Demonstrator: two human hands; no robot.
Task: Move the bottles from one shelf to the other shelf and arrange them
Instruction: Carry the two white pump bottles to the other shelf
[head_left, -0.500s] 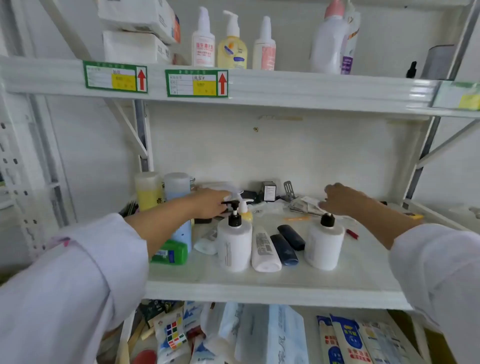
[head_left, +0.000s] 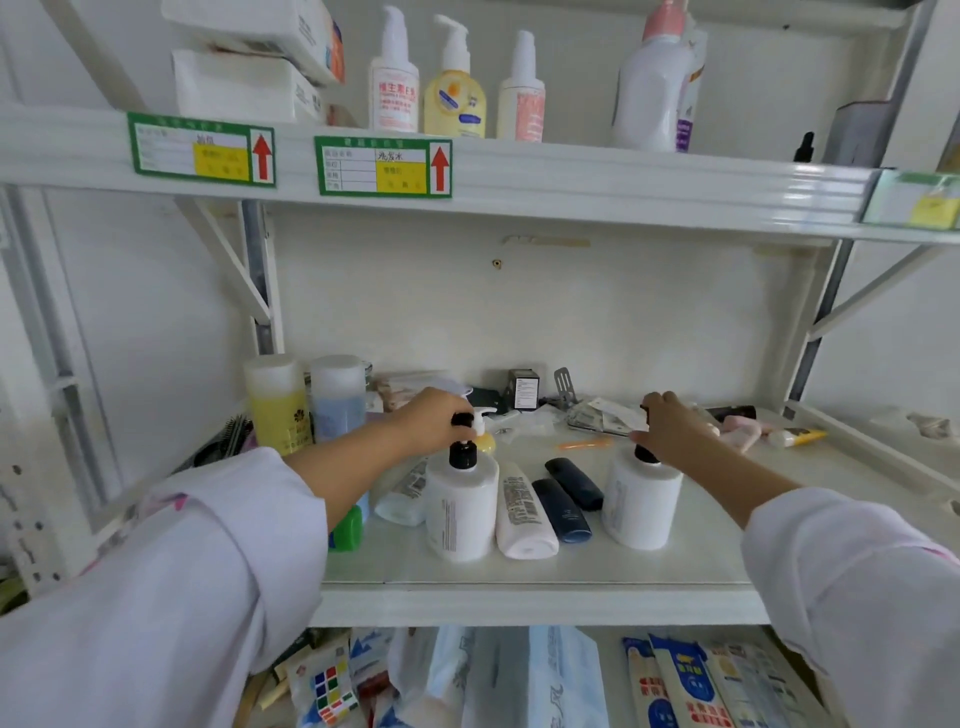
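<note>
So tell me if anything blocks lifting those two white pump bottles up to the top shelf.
Nothing visible does. The left hand is at the pump of the left white pump bottle, the right hand at the right white pump bottle. Above them is open air, and the top shelf shows bare space between its bottles.

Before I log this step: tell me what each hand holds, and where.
Left hand grips the left white pump bottle by its black pump top. Right hand covers the right white pump bottle's pump top; firm grip unclear.
</note>
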